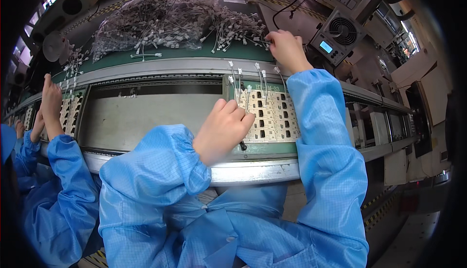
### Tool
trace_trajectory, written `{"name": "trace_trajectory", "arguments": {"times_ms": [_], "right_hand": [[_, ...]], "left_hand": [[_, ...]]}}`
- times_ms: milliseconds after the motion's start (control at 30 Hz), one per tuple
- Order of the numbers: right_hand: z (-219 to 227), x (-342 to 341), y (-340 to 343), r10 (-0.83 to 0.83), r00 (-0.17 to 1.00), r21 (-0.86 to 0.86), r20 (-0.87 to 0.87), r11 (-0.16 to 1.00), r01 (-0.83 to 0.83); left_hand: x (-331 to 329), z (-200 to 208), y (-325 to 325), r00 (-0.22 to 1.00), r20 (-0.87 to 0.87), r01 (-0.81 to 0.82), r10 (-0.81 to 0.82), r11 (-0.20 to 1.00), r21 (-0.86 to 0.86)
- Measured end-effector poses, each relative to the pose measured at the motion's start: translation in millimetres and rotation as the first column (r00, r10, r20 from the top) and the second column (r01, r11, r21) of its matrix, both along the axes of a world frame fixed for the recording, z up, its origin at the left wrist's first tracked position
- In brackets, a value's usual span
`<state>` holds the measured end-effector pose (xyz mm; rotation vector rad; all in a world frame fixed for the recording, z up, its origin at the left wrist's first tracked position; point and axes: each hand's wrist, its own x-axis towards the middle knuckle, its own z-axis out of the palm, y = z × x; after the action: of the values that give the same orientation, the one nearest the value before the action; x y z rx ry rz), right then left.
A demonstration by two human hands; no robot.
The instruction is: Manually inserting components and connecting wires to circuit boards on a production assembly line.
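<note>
My left hand [226, 127] is closed, its curled fingers over the left side of a circuit board panel [273, 122] with rows of small black parts. What those fingers hold, if anything, is hidden. Several short cables [264, 76] with white connectors stand up along the panel's far edge. Beyond the rail, my right hand [288, 49] has its thumb and fingers drawn together at the right end of a big heap of wire cables [238, 27]. Whatever sits between these fingertips is too small to make out.
A metal conveyor rail [180, 65] crosses in front of me; the panel sits in a green frame [272, 149]. At the right stands a fan unit [340, 34] with a lit display. On the left, a co-worker's hand [51, 103] is over another board panel [72, 110].
</note>
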<state>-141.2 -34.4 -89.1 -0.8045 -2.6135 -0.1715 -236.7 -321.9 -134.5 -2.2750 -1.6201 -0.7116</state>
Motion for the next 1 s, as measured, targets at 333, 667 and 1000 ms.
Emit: {"name": "trace_trajectory", "arguments": {"times_ms": [333, 667, 1000], "right_hand": [[-26, 31, 59, -0.039, 0.977, -0.402, -0.209, 0.914, -0.050], [24, 73, 3, -0.038, 0.740, -0.608, -0.672, 0.598, -0.521], [-1, 110, -6, -0.151, 0.558, -0.560, -0.816, 0.444, -0.699]], "left_hand": [[-11, 13, -3, 0.985, 0.167, 0.038, -0.049, 0.997, 0.071], [-8, 17, -17, 0.965, 0.195, -0.210, 0.174, 0.960, 0.187], [2, 5, -15, 0.960, 0.167, -0.226, 0.226, 0.974, -0.022]]}}
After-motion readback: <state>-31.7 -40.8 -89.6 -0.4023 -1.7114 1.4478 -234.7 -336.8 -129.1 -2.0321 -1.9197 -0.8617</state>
